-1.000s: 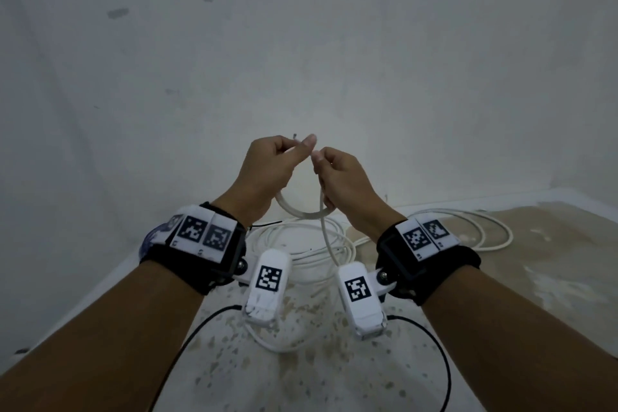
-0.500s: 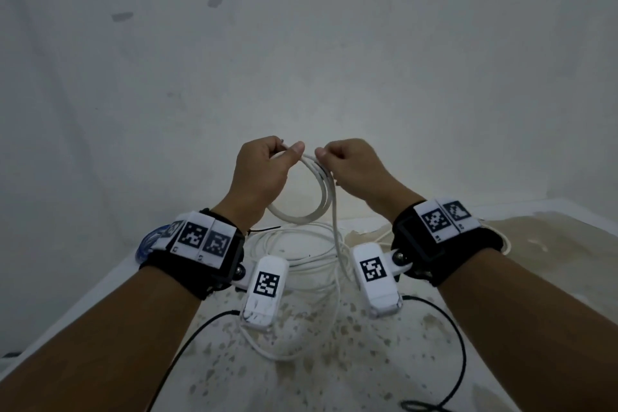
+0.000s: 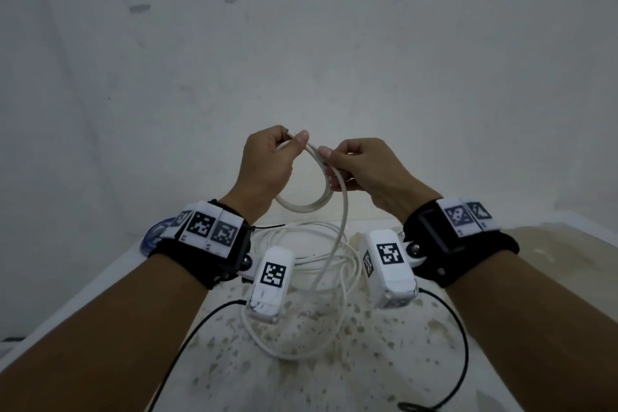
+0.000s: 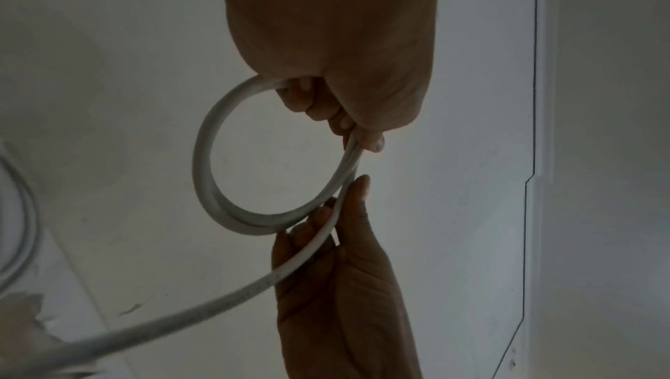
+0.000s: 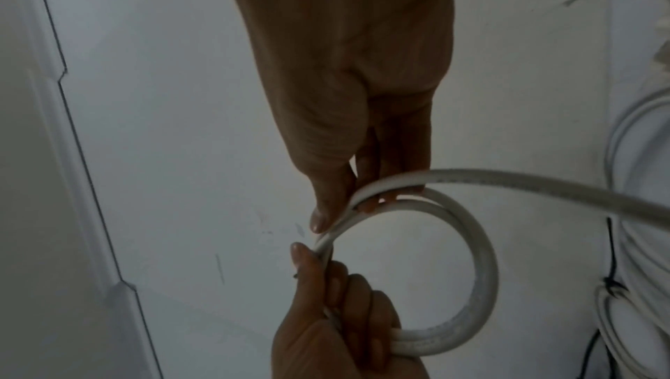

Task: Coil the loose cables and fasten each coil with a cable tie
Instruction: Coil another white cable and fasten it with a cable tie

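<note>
In the head view my left hand [image 3: 294,140] pinches the top of a small coil [image 3: 304,207] of white cable, two turns hanging below it in the air. Just to its right, my right hand [image 3: 331,164] grips the same cable where the coil meets the trailing length [image 3: 341,237], which drops to loose loops [image 3: 301,348] on the surface. The left wrist view shows my left hand [image 4: 357,136] on the coil [image 4: 214,173] and the right hand [image 4: 340,201] under it. From the right wrist, my right hand [image 5: 348,210] pinches the cable and the coil [image 5: 482,270] hangs between both hands.
A bigger white coil [image 3: 301,244] lies on the speckled surface [image 3: 384,361] under my hands, bound by a black cable tie [image 3: 267,227], which also shows as a tie [image 5: 612,287] in the right wrist view. A blue object [image 3: 155,237] sits behind my left wrist. White walls stand close.
A second turn of cable has joined the small coil. My right hand has shifted a little right and down, away from the left thumb.
</note>
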{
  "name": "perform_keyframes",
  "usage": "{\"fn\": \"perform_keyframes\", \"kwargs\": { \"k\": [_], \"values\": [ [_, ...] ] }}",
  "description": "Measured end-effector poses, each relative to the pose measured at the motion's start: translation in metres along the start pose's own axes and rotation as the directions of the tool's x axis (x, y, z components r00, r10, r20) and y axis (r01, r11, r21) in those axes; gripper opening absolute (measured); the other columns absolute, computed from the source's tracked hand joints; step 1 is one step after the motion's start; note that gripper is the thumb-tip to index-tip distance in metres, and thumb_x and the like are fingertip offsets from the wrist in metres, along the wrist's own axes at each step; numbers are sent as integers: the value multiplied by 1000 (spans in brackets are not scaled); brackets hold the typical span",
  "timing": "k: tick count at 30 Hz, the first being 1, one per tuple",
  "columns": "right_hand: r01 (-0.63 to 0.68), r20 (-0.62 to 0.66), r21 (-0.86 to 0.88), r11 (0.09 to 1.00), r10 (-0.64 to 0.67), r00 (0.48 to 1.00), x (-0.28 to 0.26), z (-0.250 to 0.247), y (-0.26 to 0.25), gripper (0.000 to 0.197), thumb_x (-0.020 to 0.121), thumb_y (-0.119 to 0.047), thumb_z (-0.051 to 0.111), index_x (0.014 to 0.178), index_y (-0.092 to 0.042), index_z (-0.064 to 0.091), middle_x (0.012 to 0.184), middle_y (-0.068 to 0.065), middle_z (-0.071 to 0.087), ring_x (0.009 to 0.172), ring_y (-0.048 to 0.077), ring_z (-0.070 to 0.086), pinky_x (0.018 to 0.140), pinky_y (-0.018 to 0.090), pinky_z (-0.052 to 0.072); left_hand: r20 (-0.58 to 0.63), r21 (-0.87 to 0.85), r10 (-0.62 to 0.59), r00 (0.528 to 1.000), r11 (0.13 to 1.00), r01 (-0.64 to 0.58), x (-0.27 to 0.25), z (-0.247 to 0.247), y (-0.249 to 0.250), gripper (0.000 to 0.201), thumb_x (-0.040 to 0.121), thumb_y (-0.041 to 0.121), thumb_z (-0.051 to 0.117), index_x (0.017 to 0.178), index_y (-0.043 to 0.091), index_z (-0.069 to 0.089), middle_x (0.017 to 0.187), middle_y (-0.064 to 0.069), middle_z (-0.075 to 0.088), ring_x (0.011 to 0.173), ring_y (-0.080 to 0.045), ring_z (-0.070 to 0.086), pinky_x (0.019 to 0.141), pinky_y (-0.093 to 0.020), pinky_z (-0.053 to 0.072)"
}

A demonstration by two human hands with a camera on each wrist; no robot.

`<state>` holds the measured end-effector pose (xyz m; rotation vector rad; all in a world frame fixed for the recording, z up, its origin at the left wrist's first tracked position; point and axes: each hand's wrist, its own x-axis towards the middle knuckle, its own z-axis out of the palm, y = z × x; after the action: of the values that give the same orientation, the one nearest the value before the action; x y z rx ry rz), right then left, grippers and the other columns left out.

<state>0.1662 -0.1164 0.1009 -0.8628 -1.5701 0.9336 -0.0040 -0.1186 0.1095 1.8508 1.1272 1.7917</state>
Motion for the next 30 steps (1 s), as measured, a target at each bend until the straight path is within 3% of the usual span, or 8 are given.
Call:
{"fn": "perform_keyframes", "kwargs": {
  "k": [7,12,18,21,24,26,28,30],
  "values": [
    [-222,278,263,939,147,949,2,9,15,37,97,-38,55,102,-3,68,93,10,72,88,24,69,90,43,54,51,-108,-82,995,990,87,-1,-3,-4,26,93,23,65,73,8,59,57,4,43,48,-7,34,48,-19,29],
    [-347,421,454,820,145,895,-3,17,15,29,106,-27,37,92,-8,55,57,-4,34,47,10,32,59,28,47,115,-54,-95,989,993,101,-2,-3,-13,28,93,26,64,74,6,59,56,7,39,49,-8,32,49,-21,28],
    [-259,272,476,840,140,952,-7,27,32,31,107,-25,36,84,-12,52,54,-6,26,46,9,22,54,25,36,108,177,-132,985,978,112,-6,3,-17,29,93,33,62,85,5,67,70,2,57,60,-9,48,63,-30,44],
    [-223,125,549,805,185,975,-3,31,35,32,106,-23,35,80,-13,50,51,-6,27,43,9,22,47,23,33,41,358,-96,995,931,75,-10,4,-16,31,90,40,63,112,18,59,108,3,59,97,-12,56,87,-32,47],
    [-143,-70,679,720,258,964,5,32,35,35,107,-23,34,76,-14,47,47,-7,28,39,8,21,45,23,30,55,458,-48,997,889,18,-24,3,2,25,96,38,54,86,16,59,85,3,59,79,-15,55,69,-27,42],
    [-67,-158,759,647,284,945,10,32,33,37,107,-25,34,74,-14,47,46,-6,29,38,9,21,45,24,31,255,461,-343,904,865,198,-41,8,8,47,101,38,45,66,13,62,63,-2,61,54,-15,54,52,-24,39],
    [-10,-199,822,570,303,932,12,33,31,38,107,-25,35,73,-14,48,47,-6,29,39,10,20,48,25,31,378,406,-644,666,761,505,-61,12,10,55,104,44,36,81,4,66,59,-6,67,46,-14,58,47,-20,46],
    [17,-198,862,507,305,932,12,36,30,39,107,-27,34,73,-14,49,48,-6,28,40,11,20,49,25,31,331,146,-723,606,674,724,-68,16,-4,50,105,39,35,103,-6,57,62,-13,68,49,-18,65,46,-22,54]
  ]
}}
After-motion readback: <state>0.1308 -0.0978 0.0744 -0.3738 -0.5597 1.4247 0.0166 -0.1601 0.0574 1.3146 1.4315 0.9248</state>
